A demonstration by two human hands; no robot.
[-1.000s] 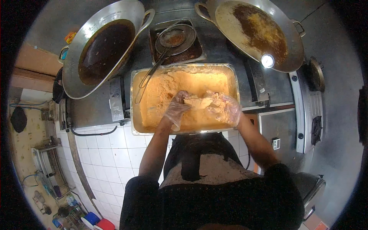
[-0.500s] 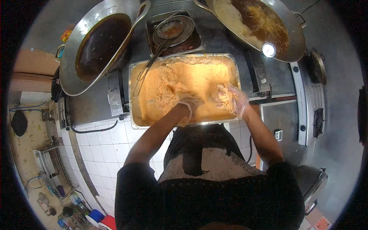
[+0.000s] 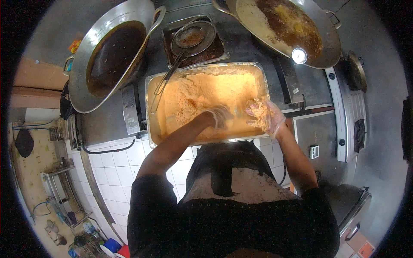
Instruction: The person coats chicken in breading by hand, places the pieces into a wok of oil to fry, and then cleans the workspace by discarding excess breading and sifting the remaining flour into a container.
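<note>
Powder (image 3: 219,86), pale orange & lumpy on the L side, covers the bottom of a rectangular metal tray (image 3: 266,84) at the front edge of the dark tabletop (image 3: 103,127). L hand (image 3: 221,117), clear-gloved, is down in the powder abt mid-tray; its fingers are blurred, so can't tell how far open they are or if they've hold of anything. R hand (image 3: 271,119), also gloved, is at the tray's R end; fingers part-curled & caked w/ floury clumps (image 3: 259,110), can't tell if a solid piece sits inside.

Behind: smaller tray (image 3: 226,56) w/ mesh strainers (image 3: 191,38) in it, their handles (image 3: 164,81) lying across the powder tray's back L corner. Large wok (image 3: 122,15) w/ dark liquid (image 3: 114,58) back L; second wok (image 3: 329,43) back R, liquid foamy, w/ round dial (image 3: 299,56) at its near rim.
</note>
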